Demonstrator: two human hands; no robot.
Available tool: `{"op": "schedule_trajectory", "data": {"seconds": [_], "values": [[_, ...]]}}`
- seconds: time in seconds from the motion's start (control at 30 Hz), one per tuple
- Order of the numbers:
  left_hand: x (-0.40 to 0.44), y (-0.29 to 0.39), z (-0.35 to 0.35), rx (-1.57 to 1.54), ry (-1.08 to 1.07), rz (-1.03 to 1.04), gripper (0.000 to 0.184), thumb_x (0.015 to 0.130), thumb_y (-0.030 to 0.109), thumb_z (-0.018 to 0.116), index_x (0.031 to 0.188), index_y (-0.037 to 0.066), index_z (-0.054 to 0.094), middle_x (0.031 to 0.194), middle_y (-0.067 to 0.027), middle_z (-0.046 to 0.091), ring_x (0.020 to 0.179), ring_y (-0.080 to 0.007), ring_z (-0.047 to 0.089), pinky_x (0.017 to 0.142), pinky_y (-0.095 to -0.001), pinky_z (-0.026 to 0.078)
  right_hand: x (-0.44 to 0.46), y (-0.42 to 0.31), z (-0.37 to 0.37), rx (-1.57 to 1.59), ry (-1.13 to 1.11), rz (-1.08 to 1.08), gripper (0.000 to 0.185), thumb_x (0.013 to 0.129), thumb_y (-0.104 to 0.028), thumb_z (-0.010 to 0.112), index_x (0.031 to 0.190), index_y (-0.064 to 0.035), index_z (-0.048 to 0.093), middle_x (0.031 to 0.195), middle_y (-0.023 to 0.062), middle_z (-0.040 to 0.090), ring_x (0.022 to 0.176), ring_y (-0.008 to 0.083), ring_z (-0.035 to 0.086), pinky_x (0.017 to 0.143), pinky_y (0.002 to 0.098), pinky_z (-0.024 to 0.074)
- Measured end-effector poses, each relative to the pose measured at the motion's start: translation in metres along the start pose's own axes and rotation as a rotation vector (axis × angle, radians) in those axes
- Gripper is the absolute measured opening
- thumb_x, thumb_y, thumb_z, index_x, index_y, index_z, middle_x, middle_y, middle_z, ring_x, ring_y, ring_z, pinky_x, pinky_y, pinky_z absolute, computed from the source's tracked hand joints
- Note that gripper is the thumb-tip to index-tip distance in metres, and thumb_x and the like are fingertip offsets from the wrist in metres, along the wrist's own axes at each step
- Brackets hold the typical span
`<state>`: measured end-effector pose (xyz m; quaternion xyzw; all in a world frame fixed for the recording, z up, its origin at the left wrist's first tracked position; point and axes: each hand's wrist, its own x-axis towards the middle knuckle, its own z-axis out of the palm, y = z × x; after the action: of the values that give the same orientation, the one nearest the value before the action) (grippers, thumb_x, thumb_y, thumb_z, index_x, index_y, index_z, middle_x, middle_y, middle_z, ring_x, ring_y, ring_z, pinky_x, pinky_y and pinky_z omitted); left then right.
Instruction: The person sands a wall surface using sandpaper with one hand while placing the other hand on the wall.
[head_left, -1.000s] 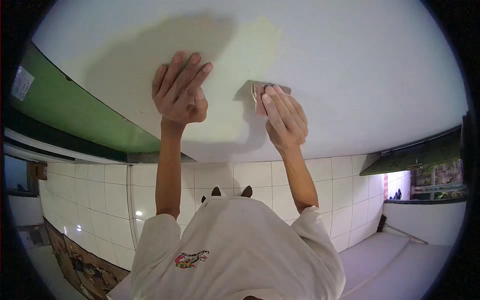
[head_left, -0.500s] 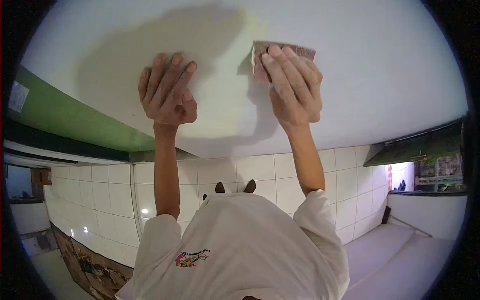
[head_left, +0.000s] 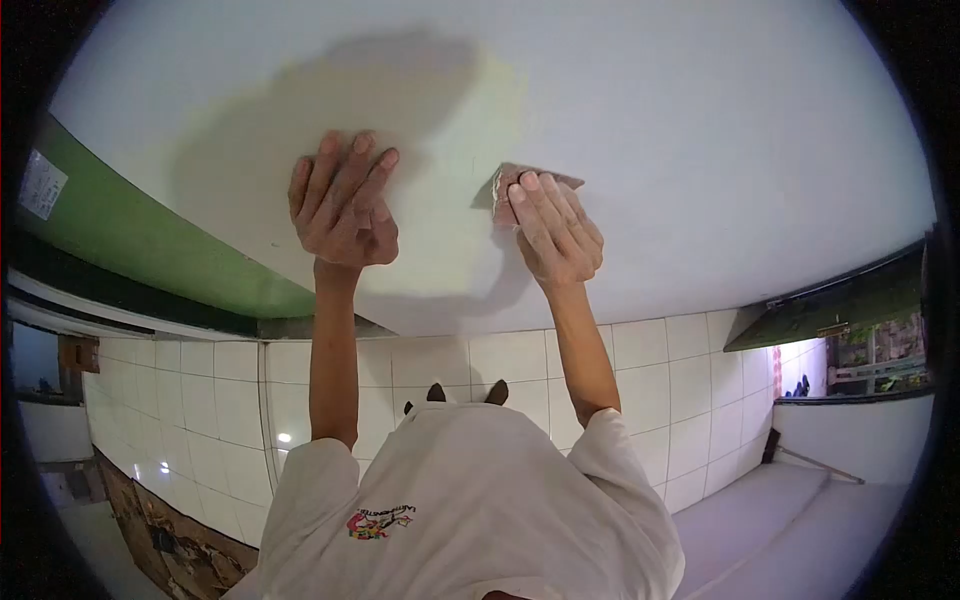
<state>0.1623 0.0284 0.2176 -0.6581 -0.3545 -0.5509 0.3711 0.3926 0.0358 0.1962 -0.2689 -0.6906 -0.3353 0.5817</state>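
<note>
Several right fingers [head_left: 541,207] hold brown sandpaper [head_left: 504,212] against the wall [head_left: 730,160], left fingers [head_left: 347,179] slightly parted.

Wall [head_left: 720,150] moderately lit, flat and cool toward its right edge. Big soft shadow [head_left: 400,90] toward its left edge, above left hand [head_left: 345,210]. Glare spots [head_left: 285,438] on floor tiles [head_left: 240,400]. Right-side opening [head_left: 799,362] bright, pinkish. Strong fisheye bend, corners black. Left-rim detail soft, probably blurred.

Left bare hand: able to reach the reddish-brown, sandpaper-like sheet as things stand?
Likely yes: only smooth, pale wall shows between the left hand and the sheet's near edge, though the right hand covers part of it.
</note>
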Motion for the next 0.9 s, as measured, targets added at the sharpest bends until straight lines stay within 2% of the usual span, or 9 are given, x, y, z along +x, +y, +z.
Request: {"op": "schedule_trajectory", "data": {"seconds": [0.13, 0.3, 0.4, 0.67, 0.73, 0.87, 0.9], "values": [[0.001, 0.0, 0.0, 0.005, -0.016, -0.011, 0.04, 0.08, 0.018, 0.04, 0.108, 0.019, 0.069, 0.113, 0.0, 0.066, 0.118, -0.0222, 0.054, 0.109, -0.0361, 0.028, 0.053, 0.001, 0.006, -0.01, 0.083, 0.003, 0.031, 0.069, 0.004, 0.066, 0.096, -0.0098, 0.072, 0.1, 0.0042, 0.07, 0.091, 0.0185, 0.066, 0.073, 0.0298, 0.0565], [-0.001, -0.003, 0.001, -0.005, -0.023, -0.009, 0.041, 0.079, 0.017, 0.041, 0.109, 0.02, 0.068, 0.113, 0.0, 0.066, 0.117, -0.0224, 0.055, 0.108, -0.037, 0.029, 0.089, 0.003, 0.01, 0.035, 0.144, 0.021, 0.031, 0.069, 0.004, 0.066, 0.095, -0.0114, 0.072, 0.1, 0.0032, 0.07, 0.092, 0.0181, 0.066, 0.075, 0.0302, 0.0565], [-0.001, -0.001, 0.001, -0.022, -0.021, -0.011, 0.041, 0.078, 0.016, 0.041, 0.108, 0.021, 0.068, 0.113, -0.0003, 0.066, 0.116, -0.0227, 0.055, 0.108, -0.0375, 0.029, 0.077, 0.003, 0.011, -0.025, 0.092, 0.007, 0.033, 0.07, 0.004, 0.065, 0.098, -0.0127, 0.071, 0.102, 0.0011, 0.069, 0.096, 0.0162, 0.065, 0.08, 0.0311, 0.055], [0.0, 0.0, 0.002, -0.002, -0.015, 0.01, 0.042, 0.077, 0.016, 0.041, 0.11, 0.021, 0.067, 0.112, 0.0001, 0.067, 0.115, -0.0235, 0.056, 0.108, -0.0371, 0.029, 0.012, 0.008, -0.01, 0.053, -0.08, 0.043, 0.038, 0.067, 0.007, 0.062, 0.099, -0.0126, 0.071, 0.104, 0.0022, 0.069, 0.096, 0.0174, 0.065, 0.082, 0.0322, 0.0544], [-0.002, -0.001, 0.001, 0.006, -0.059, 0.035, 0.04, 0.086, 0.024, 0.036, 0.107, 0.014, 0.069, 0.116, -0.0067, 0.064, 0.123, -0.0296, 0.05, 0.11, -0.0427, 0.027, 0.001, 0.007, -0.016, 0.064, -0.11, 0.069, 0.039, 0.067, 0.007, 0.062, 0.099, -0.0127, 0.071, 0.104, 0.0022, 0.069, 0.096, 0.0175, 0.065, 0.082, 0.0324, 0.0545], [-0.001, 0.0, 0.004, 0.007, -0.046, 0.041, 0.041, 0.085, 0.024, 0.035, 0.107, 0.014, 0.069, 0.117, -0.0067, 0.064, 0.122, -0.0295, 0.05, 0.11, -0.0429, 0.027, -0.024, 0.009, -0.014, 0.056, -0.134, 0.061, 0.035, 0.071, 0.005, 0.063, 0.101, -0.012, 0.07, 0.105, 0.0023, 0.068, 0.096, 0.0184, 0.065, 0.081, 0.0337, 0.0549], [0.0, 0.002, 0.004, 0.006, -0.038, 0.018, 0.04, 0.082, 0.02, 0.038, 0.107, 0.018, 0.068, 0.115, -0.0028, 0.065, 0.119, -0.0263, 0.053, 0.11, -0.04, 0.027, -0.025, 0.01, -0.013, 0.049, -0.133, 0.045, 0.034, 0.072, 0.005, 0.065, 0.101, -0.0117, 0.07, 0.106, 0.0025, 0.068, 0.097, 0.019, 0.065, 0.08, 0.0337, 0.0551]]}}
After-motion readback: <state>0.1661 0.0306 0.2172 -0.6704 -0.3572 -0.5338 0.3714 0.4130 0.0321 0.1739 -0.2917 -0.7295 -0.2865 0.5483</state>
